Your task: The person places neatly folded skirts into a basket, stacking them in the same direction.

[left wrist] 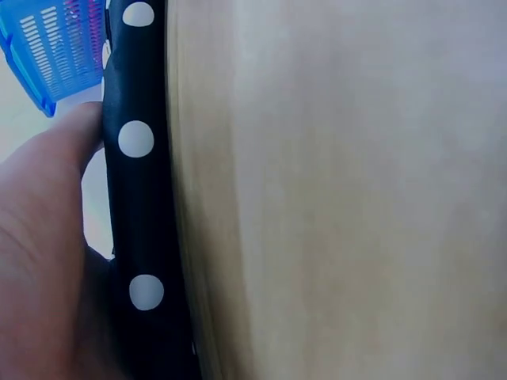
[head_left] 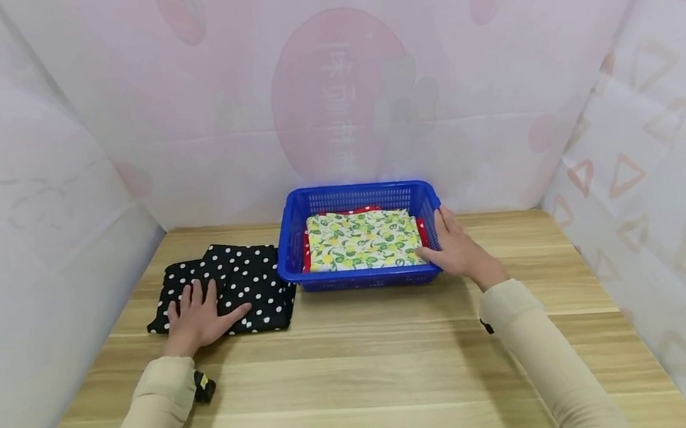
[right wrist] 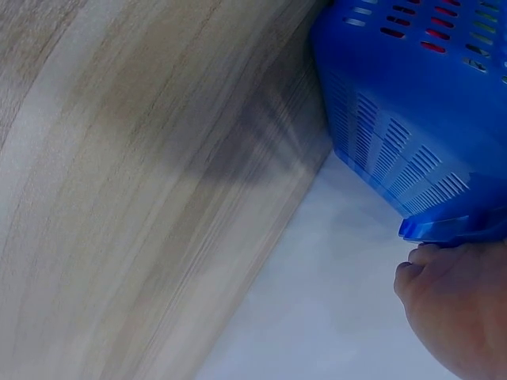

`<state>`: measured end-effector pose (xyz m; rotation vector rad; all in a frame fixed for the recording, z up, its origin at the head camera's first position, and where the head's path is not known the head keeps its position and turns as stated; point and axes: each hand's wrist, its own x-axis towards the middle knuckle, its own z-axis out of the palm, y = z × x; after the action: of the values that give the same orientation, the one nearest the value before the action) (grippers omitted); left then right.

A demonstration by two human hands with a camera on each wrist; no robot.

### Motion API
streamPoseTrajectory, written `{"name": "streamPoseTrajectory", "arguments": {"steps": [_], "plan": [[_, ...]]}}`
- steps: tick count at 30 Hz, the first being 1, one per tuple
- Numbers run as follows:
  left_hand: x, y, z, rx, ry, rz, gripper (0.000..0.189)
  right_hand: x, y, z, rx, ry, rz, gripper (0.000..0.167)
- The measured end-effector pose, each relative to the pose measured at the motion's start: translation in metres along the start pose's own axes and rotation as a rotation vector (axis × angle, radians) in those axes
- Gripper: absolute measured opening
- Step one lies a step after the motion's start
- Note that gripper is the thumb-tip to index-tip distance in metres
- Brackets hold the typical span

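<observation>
A black cloth with white polka dots (head_left: pixel 255 282) lies folded on the table's left side, its right part against the basket. My left hand (head_left: pixel 198 323) rests on it with fingers spread; the left wrist view shows the thumb (left wrist: pixel 47 166) beside the dotted fabric (left wrist: pixel 142 214). A blue plastic basket (head_left: pixel 361 282) stands near the back wall. Inside lies a folded cloth with a lemon print (head_left: pixel 362 240), over a red cloth with white dots (head_left: pixel 305 251). My right hand (head_left: pixel 459 249) grips the basket's right rim, thumb over the edge. In the right wrist view the basket (right wrist: pixel 412 142) appears beside that hand (right wrist: pixel 459 305).
The wooden table (head_left: pixel 350 377) meets a pale pink printed back wall (head_left: pixel 209 116) behind the basket. White printed side panels (head_left: pixel 669 202) stand at the left and right. A small black device (head_left: pixel 203 387) sits at the left cuff.
</observation>
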<state>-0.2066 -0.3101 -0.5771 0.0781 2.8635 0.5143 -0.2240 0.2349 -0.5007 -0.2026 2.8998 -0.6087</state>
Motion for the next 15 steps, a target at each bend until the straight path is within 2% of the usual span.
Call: {"name": "streamPoseTrajectory", "arguments": {"steps": [7,15], "plan": [[-0.018,0.001,-0.001,0.048,0.004,0.004,0.122,0.0,0.0,0.002,0.002,-0.005,0.007,0.109],[-0.029,-0.002,0.003,0.049,0.007,0.013,0.123,0.001,0.001,0.001,0.003,0.003,0.01,0.109]]}}
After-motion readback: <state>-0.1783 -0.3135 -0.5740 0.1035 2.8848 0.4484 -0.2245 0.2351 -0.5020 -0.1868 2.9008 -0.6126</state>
